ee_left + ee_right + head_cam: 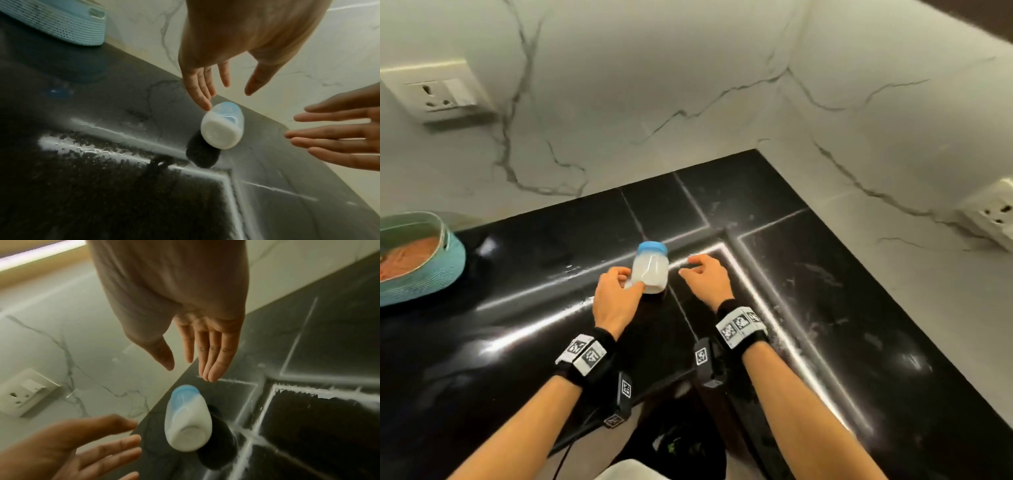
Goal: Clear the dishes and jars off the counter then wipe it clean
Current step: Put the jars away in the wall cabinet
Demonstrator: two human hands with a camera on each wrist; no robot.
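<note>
A small clear jar with a blue lid and white contents is on the black counter, between my two hands. My left hand is just left of it with straight fingers, and its thumb lies across the jar's base in the head view. One fingertip almost meets the lid in the left wrist view. My right hand hovers a short gap to the jar's right, fingers extended, holding nothing. The jar's pale base faces both wrist cameras.
A teal woven basket with an orange cloth inside stands at the counter's far left. White powdery smears streak the counter. Marble walls meet in a corner behind it, with a socket left and another socket right.
</note>
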